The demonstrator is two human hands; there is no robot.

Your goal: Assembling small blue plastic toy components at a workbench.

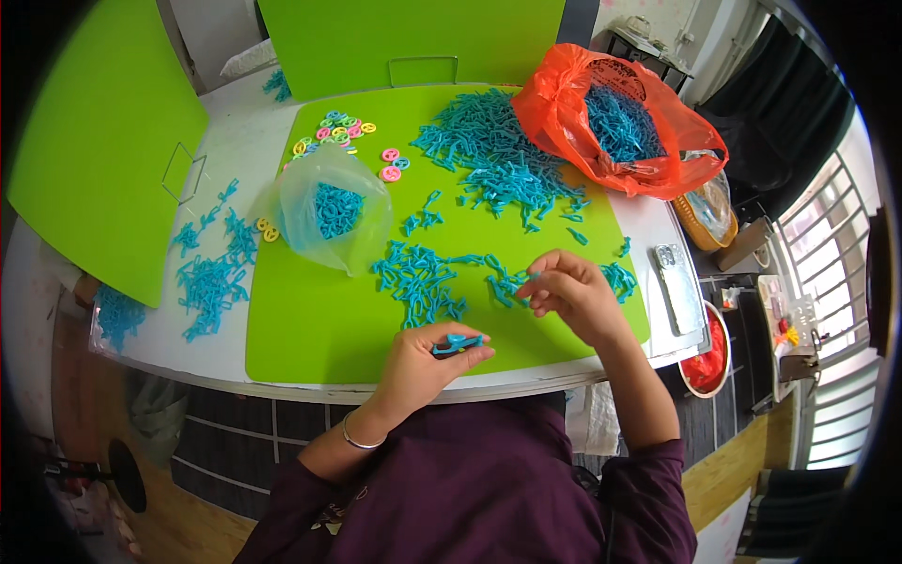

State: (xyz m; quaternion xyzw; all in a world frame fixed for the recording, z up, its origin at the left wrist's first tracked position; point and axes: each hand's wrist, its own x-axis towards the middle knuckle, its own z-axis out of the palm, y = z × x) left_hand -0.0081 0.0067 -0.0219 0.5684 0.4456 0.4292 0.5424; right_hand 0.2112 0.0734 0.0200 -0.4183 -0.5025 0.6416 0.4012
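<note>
Though blue, R hand (pixel 577 293) pc (pixel 535 276) unclear

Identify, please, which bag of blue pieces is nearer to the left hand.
The whitish, translucent bag, on the left; the red bag, at upper right, is farther from the left hand.

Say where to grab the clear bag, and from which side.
Probably best pinched by the near rim of the clear bag, coming from the wearer's side: its thin film spreads out there, past the blue pieces inside.

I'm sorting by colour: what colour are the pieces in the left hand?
The pieces are turquoise blue; head view.
</note>
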